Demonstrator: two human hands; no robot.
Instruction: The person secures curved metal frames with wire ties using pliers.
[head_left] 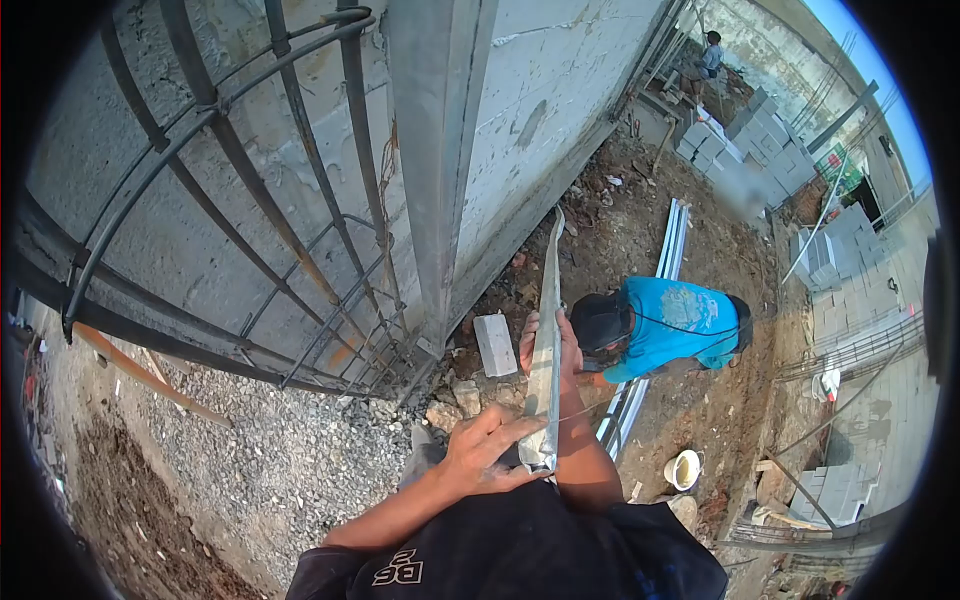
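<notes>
- The metal strip (547,290) is long and pale. It runs from the frame centre down to lower centre and is held in the air above the rubble ground.
- The left hand (488,452) is at the strip's near end. Its grip is pinching the strip, with the fingers laid across the face.
- The right hand (546,345) is further along the strip, with its grip wrapped around it, fingers on one edge and thumb on the other.
- A co-worker in a blue shirt (672,322) crouches just right of the strip.
- A concrete block (495,345) lies left of the strip, near the steel post (430,150).
- A white bucket (683,468) stands at lower right.
- A barred gate (250,200) fills the upper left.
</notes>
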